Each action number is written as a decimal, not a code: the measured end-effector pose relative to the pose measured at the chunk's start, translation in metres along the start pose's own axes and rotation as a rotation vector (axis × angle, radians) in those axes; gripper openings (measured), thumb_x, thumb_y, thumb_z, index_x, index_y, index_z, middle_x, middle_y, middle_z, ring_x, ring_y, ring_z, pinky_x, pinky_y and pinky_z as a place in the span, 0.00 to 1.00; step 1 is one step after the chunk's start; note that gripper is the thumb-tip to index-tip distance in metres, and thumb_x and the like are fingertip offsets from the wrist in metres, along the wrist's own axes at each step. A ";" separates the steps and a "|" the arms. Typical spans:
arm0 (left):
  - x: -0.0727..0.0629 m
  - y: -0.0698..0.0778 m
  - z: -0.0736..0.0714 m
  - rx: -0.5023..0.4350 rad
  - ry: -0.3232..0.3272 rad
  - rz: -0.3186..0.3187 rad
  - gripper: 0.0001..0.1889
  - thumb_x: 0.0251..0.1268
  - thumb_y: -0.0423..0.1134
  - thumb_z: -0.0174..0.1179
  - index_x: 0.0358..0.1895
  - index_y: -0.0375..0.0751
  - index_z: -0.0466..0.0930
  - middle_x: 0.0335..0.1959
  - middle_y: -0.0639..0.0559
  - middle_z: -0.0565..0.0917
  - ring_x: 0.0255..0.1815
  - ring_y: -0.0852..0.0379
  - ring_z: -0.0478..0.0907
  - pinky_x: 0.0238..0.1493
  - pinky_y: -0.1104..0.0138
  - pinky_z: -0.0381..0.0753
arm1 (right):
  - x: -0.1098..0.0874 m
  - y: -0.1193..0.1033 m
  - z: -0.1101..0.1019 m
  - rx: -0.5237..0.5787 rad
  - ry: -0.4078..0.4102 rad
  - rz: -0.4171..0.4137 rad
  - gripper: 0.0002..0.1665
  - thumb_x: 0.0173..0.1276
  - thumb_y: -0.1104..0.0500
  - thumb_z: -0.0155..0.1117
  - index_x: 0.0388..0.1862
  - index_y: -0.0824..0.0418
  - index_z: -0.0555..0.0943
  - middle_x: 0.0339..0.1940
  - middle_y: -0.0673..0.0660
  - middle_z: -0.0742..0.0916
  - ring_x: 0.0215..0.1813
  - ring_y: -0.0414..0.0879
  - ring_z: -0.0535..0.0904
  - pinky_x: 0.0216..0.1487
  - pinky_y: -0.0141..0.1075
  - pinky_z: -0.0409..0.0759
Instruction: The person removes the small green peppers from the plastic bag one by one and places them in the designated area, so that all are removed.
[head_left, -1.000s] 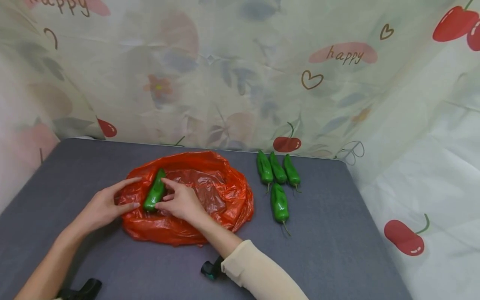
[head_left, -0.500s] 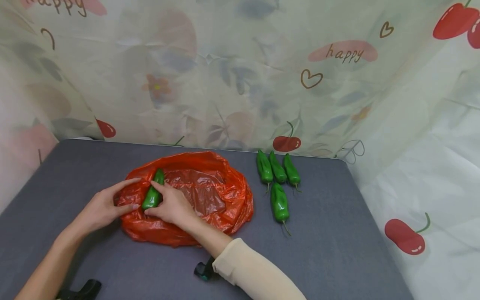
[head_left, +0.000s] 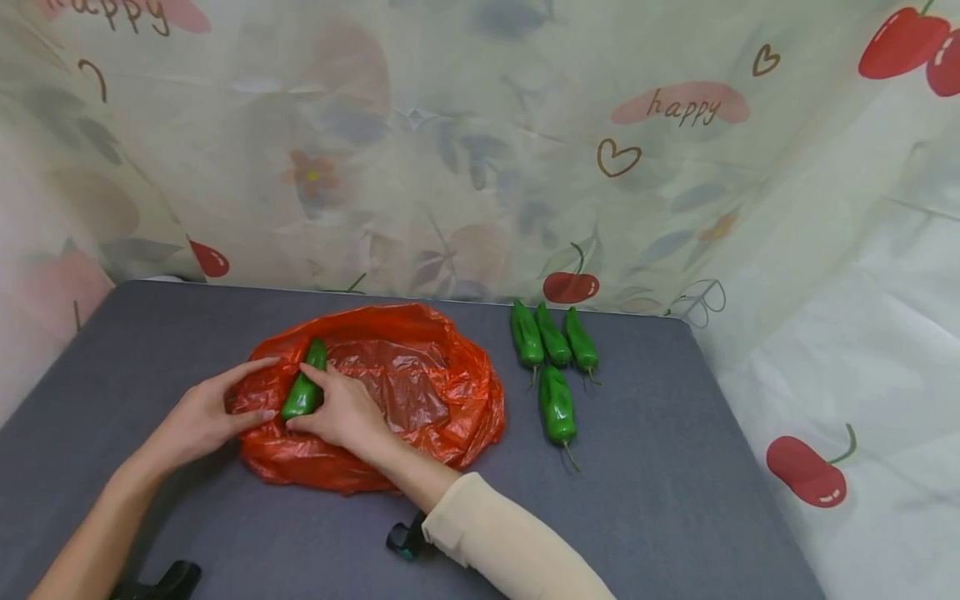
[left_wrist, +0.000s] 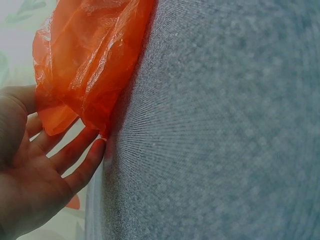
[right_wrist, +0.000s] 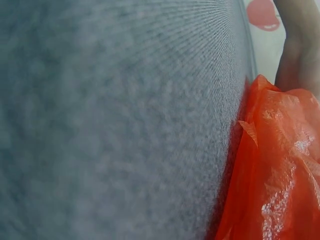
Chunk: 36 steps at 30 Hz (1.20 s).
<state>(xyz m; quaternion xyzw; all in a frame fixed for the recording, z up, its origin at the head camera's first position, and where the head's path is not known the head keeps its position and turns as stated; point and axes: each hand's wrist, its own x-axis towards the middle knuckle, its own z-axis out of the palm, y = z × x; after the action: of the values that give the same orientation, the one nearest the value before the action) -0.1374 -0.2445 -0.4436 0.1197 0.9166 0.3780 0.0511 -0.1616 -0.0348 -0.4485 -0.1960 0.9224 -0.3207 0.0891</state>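
Observation:
A crumpled, open red plastic bag (head_left: 465, 392) lies left of centre on the grey table. At its left rim is my left hand (head_left: 198, 417), thumb and index finger over the edge and the other fingers outside against the plastic, as the left wrist view shows. My right hand (head_left: 345, 408) reaches over the front rim and grips a green pepper (head_left: 302, 396) between thumb and fingers inside the bag's left part. The pepper's narrow end points to the back; its right side is partly hidden by the hand. In the right wrist view, the bag (right_wrist: 285, 180) hides the fingers.
To the bag's right, three green peppers (head_left: 553, 335) lie side by side at the back of the table (head_left: 660, 500). Another green pepper (head_left: 557, 406) lies just in front of them. A printed curtain (head_left: 465, 167) hangs behind the table's far edge.
My right hand has shifted a little left with the green pepper, then stayed nearly still over the last half second. The left hand keeps its place at the bag's rim.

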 end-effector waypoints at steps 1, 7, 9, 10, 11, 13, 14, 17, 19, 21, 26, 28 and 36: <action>0.000 0.000 0.000 0.000 -0.002 -0.002 0.38 0.62 0.42 0.70 0.74 0.41 0.63 0.66 0.24 0.68 0.61 0.28 0.69 0.54 0.35 0.71 | 0.000 0.000 0.000 0.008 -0.003 0.003 0.47 0.57 0.44 0.77 0.75 0.41 0.67 0.66 0.44 0.79 0.53 0.37 0.80 0.46 0.26 0.76; 0.001 -0.001 -0.001 0.005 -0.012 -0.016 0.39 0.62 0.42 0.70 0.75 0.41 0.63 0.67 0.24 0.68 0.62 0.28 0.68 0.55 0.34 0.70 | -0.001 0.004 -0.004 0.050 -0.028 0.014 0.46 0.58 0.44 0.77 0.75 0.39 0.68 0.69 0.46 0.77 0.57 0.39 0.79 0.50 0.28 0.77; 0.001 -0.001 -0.001 0.008 -0.013 -0.017 0.39 0.62 0.42 0.70 0.75 0.41 0.63 0.66 0.24 0.68 0.61 0.28 0.69 0.54 0.35 0.71 | -0.001 0.006 -0.006 0.071 -0.037 0.010 0.46 0.57 0.44 0.77 0.74 0.39 0.68 0.69 0.47 0.77 0.57 0.39 0.79 0.49 0.28 0.77; 0.001 -0.001 -0.001 0.010 -0.013 -0.017 0.39 0.62 0.42 0.70 0.75 0.41 0.63 0.66 0.24 0.68 0.60 0.29 0.70 0.54 0.35 0.71 | -0.001 0.007 -0.007 0.086 -0.040 0.008 0.46 0.57 0.44 0.77 0.74 0.40 0.68 0.68 0.47 0.77 0.56 0.38 0.79 0.48 0.28 0.77; 0.001 -0.001 0.000 0.013 -0.012 -0.017 0.39 0.62 0.42 0.70 0.74 0.41 0.63 0.66 0.24 0.68 0.60 0.29 0.70 0.54 0.35 0.72 | -0.002 0.008 -0.009 0.104 -0.042 0.006 0.46 0.57 0.44 0.77 0.74 0.40 0.68 0.68 0.47 0.78 0.55 0.38 0.80 0.47 0.27 0.77; 0.002 0.000 0.000 0.016 -0.015 -0.018 0.40 0.62 0.44 0.70 0.74 0.40 0.63 0.66 0.24 0.68 0.59 0.29 0.71 0.53 0.36 0.72 | -0.003 0.011 -0.012 0.142 -0.049 0.010 0.46 0.57 0.45 0.78 0.74 0.40 0.69 0.65 0.47 0.80 0.50 0.36 0.80 0.45 0.26 0.76; 0.002 0.000 0.000 0.018 -0.015 -0.019 0.40 0.62 0.45 0.70 0.74 0.40 0.63 0.66 0.24 0.69 0.59 0.29 0.71 0.53 0.36 0.72 | -0.004 0.013 -0.013 0.167 -0.053 0.011 0.46 0.57 0.45 0.78 0.74 0.41 0.69 0.62 0.47 0.82 0.47 0.35 0.81 0.43 0.26 0.76; 0.002 -0.001 0.000 0.024 -0.016 -0.027 0.40 0.62 0.47 0.70 0.75 0.39 0.62 0.66 0.24 0.69 0.59 0.29 0.72 0.53 0.36 0.73 | -0.006 0.018 -0.019 0.268 -0.066 0.017 0.46 0.57 0.49 0.79 0.74 0.42 0.70 0.53 0.50 0.86 0.39 0.32 0.82 0.38 0.26 0.77; 0.001 -0.001 0.000 0.025 -0.016 -0.029 0.40 0.62 0.46 0.70 0.75 0.39 0.62 0.66 0.24 0.69 0.59 0.29 0.72 0.54 0.36 0.73 | -0.008 0.022 -0.023 0.326 -0.073 0.018 0.46 0.57 0.52 0.79 0.74 0.42 0.70 0.49 0.52 0.87 0.35 0.31 0.82 0.35 0.26 0.78; 0.001 -0.001 -0.001 0.027 -0.015 -0.033 0.40 0.62 0.47 0.70 0.75 0.39 0.62 0.66 0.24 0.69 0.59 0.29 0.71 0.54 0.36 0.72 | -0.010 0.025 -0.027 0.376 -0.078 0.021 0.46 0.57 0.53 0.79 0.74 0.42 0.70 0.47 0.53 0.87 0.35 0.30 0.82 0.35 0.26 0.78; 0.001 0.000 -0.001 0.024 -0.016 -0.036 0.40 0.62 0.48 0.70 0.75 0.40 0.62 0.66 0.24 0.68 0.61 0.28 0.70 0.55 0.35 0.71 | -0.019 0.033 -0.039 0.469 -0.092 0.030 0.45 0.58 0.55 0.79 0.73 0.41 0.70 0.46 0.53 0.86 0.36 0.32 0.83 0.36 0.28 0.79; 0.001 0.000 0.000 0.021 -0.019 -0.037 0.40 0.62 0.48 0.69 0.75 0.40 0.62 0.66 0.24 0.68 0.61 0.29 0.70 0.54 0.36 0.71 | -0.023 0.036 -0.043 0.509 -0.094 0.038 0.45 0.58 0.57 0.78 0.73 0.41 0.70 0.53 0.51 0.85 0.38 0.33 0.84 0.36 0.29 0.79; 0.001 0.000 0.000 0.018 -0.016 -0.033 0.40 0.62 0.47 0.69 0.75 0.40 0.62 0.66 0.24 0.67 0.59 0.31 0.72 0.53 0.39 0.74 | -0.035 0.049 -0.054 0.699 -0.110 0.056 0.41 0.61 0.60 0.76 0.73 0.45 0.72 0.48 0.55 0.87 0.41 0.38 0.86 0.39 0.32 0.82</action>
<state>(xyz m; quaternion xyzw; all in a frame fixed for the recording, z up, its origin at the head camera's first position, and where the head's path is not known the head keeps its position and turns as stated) -0.1380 -0.2443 -0.4432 0.1081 0.9213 0.3680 0.0636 -0.1604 0.0450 -0.4351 -0.1455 0.7556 -0.6035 0.2090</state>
